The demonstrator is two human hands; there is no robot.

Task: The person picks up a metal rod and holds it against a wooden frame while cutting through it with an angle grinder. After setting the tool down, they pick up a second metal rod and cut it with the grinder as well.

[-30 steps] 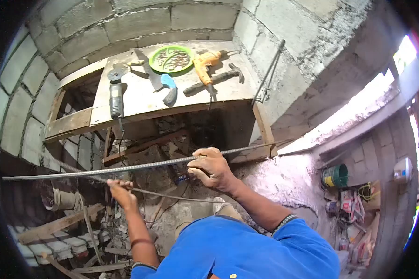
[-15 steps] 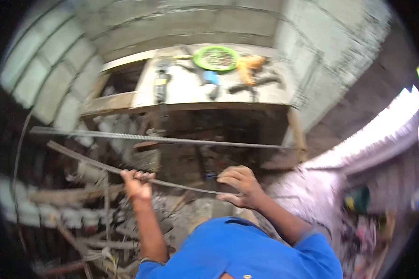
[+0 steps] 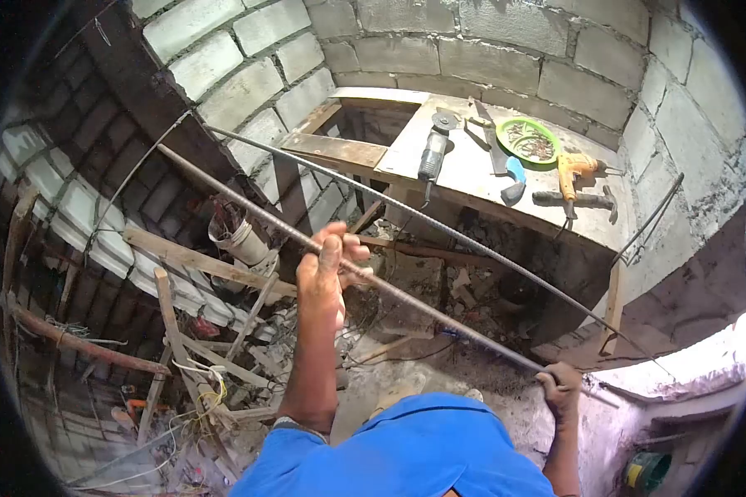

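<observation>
A long ribbed steel bar (image 3: 439, 316) slants across the view from upper left to lower right. My right hand (image 3: 562, 385) is closed round it near its lower right end. Around the middle of the bar is my left hand (image 3: 319, 277), its thumb on the near side and its fingers loosely curled on the far side. A second ribbed steel bar (image 3: 472, 246) runs almost parallel, farther off, and neither hand touches it.
On a wooden bench (image 3: 402, 161) lie an angle grinder (image 3: 433, 153), a handsaw (image 3: 512, 176), a green basin (image 3: 501, 132), an orange drill (image 3: 567, 174) and a hammer (image 3: 584, 200). Wood scraps (image 3: 195, 258), a white bucket (image 3: 244, 244) and rubble lie left. Block walls (image 3: 406, 56) stand behind.
The view has turned, and the bars now slant more steeply. My right hand, loosely open beside the bar before, has closed on it. My hands are farther apart.
</observation>
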